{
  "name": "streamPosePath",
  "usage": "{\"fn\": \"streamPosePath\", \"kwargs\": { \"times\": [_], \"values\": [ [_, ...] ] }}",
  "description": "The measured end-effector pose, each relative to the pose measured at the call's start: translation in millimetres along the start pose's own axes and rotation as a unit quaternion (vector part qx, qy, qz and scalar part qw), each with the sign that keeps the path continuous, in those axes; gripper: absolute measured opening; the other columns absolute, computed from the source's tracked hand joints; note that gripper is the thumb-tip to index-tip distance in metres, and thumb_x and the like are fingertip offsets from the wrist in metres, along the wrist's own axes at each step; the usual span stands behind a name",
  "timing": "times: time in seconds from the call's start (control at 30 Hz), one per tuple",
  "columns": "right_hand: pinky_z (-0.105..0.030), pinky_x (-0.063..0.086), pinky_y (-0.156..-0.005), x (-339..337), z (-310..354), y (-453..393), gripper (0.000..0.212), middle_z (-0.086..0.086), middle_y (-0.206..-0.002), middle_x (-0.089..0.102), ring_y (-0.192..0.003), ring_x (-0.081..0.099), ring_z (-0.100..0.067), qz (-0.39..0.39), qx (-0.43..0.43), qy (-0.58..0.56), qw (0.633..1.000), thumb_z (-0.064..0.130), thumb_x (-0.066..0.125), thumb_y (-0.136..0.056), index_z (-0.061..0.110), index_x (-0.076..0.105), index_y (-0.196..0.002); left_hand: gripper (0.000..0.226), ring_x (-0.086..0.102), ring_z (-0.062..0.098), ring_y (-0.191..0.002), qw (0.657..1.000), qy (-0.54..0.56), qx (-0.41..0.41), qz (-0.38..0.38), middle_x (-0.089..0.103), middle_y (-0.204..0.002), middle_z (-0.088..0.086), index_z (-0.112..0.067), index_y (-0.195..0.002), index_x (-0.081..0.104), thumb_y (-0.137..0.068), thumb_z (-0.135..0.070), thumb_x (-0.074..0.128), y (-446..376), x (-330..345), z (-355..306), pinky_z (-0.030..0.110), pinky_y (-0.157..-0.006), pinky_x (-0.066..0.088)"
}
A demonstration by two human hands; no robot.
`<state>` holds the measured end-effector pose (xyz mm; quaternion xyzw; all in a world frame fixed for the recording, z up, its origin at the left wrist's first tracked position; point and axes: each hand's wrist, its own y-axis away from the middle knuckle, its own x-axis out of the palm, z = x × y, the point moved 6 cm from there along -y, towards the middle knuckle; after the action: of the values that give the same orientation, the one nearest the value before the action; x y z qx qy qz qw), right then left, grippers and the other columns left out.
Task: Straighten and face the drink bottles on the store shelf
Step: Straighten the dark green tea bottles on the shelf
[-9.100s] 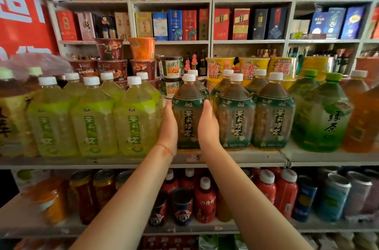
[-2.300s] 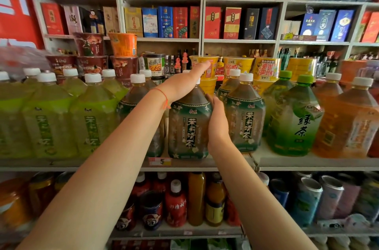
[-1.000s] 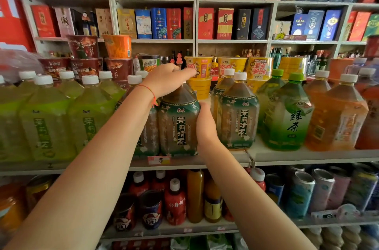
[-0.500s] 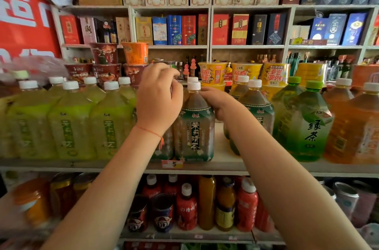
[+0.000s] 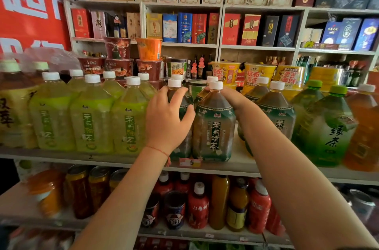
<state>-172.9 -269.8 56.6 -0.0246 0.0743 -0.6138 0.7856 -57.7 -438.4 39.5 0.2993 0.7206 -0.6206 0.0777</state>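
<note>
Left hand (image 5: 167, 120) curls round a half-hidden dark bottle (image 5: 180, 106); right hand (image 5: 235, 99) grips the shoulder of the white-capped, dark-green-labelled brown tea bottle (image 5: 213, 126). It stands upright at the white shelf (image 5: 242, 164) edge, label facing outward

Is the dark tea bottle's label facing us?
Yes, the dark tea bottle shows its label to the front, with the right hand on its shoulder.
</note>
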Motion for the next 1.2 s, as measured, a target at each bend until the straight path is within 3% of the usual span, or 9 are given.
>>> {"fn": "streamPosePath", "kwargs": {
  "times": [0.2, 0.43, 0.57, 0.7, 0.8, 0.87, 0.93, 1.03, 1.2],
  "values": [
    [-0.020, 0.052, -0.050, 3, -10, 25, 0.019, -0.004, -0.068, 0.071, -0.058, 0.068, -0.015, -0.048, 0.015, -0.109, 0.993, 0.026, 0.055, -0.099, 0.012, 0.062, -0.088, 0.051, 0.056, 0.033, -0.111, 1.000, -0.023, 0.011, 0.004, 0.058, -0.124, 0.015, -0.020, -0.133, 0.058, -0.094, -0.050, 0.043, -1, -2, 1, 0.045, -0.086, 0.053],
    [-0.041, 0.051, -0.098, -1, -72, 44, 0.047, -0.010, -0.096, 0.076, -0.093, 0.070, -0.028, -0.170, 0.059, -0.181, 0.967, 0.058, 0.051, -0.095, 0.017, 0.072, -0.105, 0.051, 0.056, 0.033, -0.110, 1.000, -0.009, 0.007, -0.007, 0.059, -0.123, 0.015, -0.019, -0.131, 0.060, -0.093, -0.049, 0.044, 0, 0, 0, 0.043, -0.084, 0.052],
    [-0.043, 0.052, -0.096, 5, -67, 61, 0.048, -0.007, -0.098, 0.077, -0.097, 0.070, -0.026, -0.155, 0.067, -0.196, 0.966, 0.060, 0.045, -0.096, 0.023, 0.071, -0.114, 0.049, 0.050, 0.039, -0.125, 0.999, 0.038, -0.014, -0.023, 0.053, -0.135, 0.021, -0.016, -0.132, 0.060, -0.092, -0.042, 0.050, 2, -4, -1, 0.055, -0.098, 0.048],
    [-0.026, 0.050, -0.084, 4, -9, 94, 0.036, 0.010, -0.114, 0.069, -0.100, 0.063, -0.003, -0.208, -0.114, -0.062, 0.969, 0.043, 0.040, -0.102, 0.028, 0.065, -0.123, 0.036, 0.041, 0.043, -0.138, 0.981, 0.106, 0.069, -0.147, 0.047, -0.142, 0.028, -0.003, -0.122, 0.063, -0.089, -0.017, 0.061, 18, -22, -39, 0.054, -0.114, 0.036],
    [-0.025, 0.051, -0.075, -23, 23, 138, 0.025, 0.009, -0.095, 0.068, -0.085, 0.062, -0.007, -0.359, -0.318, 0.090, 0.873, 0.022, 0.046, -0.097, 0.021, 0.069, -0.105, 0.023, 0.056, 0.034, -0.119, 0.955, 0.226, 0.145, -0.123, 0.062, -0.120, 0.020, -0.001, -0.107, 0.069, -0.090, -0.012, 0.057, 31, -13, -86, 0.044, -0.105, 0.045],
    [-0.023, 0.048, -0.081, -49, 21, 154, 0.024, 0.005, -0.100, 0.064, -0.093, 0.058, -0.012, -0.448, -0.348, 0.142, 0.811, 0.017, 0.046, -0.092, 0.016, 0.065, -0.107, 0.027, 0.061, 0.026, -0.108, 0.942, 0.302, 0.138, -0.040, 0.067, -0.108, 0.012, -0.003, -0.105, 0.070, -0.092, -0.016, 0.051, 36, 5, -110, 0.039, -0.096, 0.050],
    [-0.010, 0.036, -0.091, -71, 3, 150, 0.034, 0.003, -0.122, 0.057, -0.113, 0.051, -0.011, -0.468, -0.300, 0.175, 0.813, 0.018, 0.045, -0.095, 0.014, 0.056, -0.127, 0.033, 0.058, 0.021, -0.118, 0.936, 0.338, 0.085, 0.046, 0.066, -0.121, 0.008, -0.006, -0.119, 0.067, -0.095, -0.019, 0.047, 38, 28, -128, 0.035, -0.105, 0.047],
    [-0.029, 0.037, -0.108, -98, -34, 131, 0.045, 0.000, -0.142, 0.051, -0.132, 0.045, -0.017, -0.414, -0.151, 0.109, 0.891, 0.034, 0.037, -0.104, 0.019, 0.040, -0.146, 0.052, 0.030, 0.009, -0.145, 0.908, 0.374, -0.044, 0.183, 0.038, -0.155, -0.003, -0.014, -0.154, 0.034, -0.104, -0.022, 0.046, 38, 62, -156, 0.025, -0.119, 0.024],
    [-0.040, 0.050, -0.096, -124, -72, 117, 0.047, 0.000, -0.097, 0.070, -0.093, 0.065, -0.021, -0.324, 0.060, -0.134, 0.935, 0.063, 0.034, -0.098, 0.027, 0.065, -0.098, 0.063, 0.047, 0.012, -0.130, 0.781, 0.489, -0.306, 0.238, 0.052, -0.134, -0.012, -0.026, -0.144, 0.048, -0.098, -0.066, 0.035, 28, 121, -165, 0.029, -0.110, 0.029]
  ]
}}
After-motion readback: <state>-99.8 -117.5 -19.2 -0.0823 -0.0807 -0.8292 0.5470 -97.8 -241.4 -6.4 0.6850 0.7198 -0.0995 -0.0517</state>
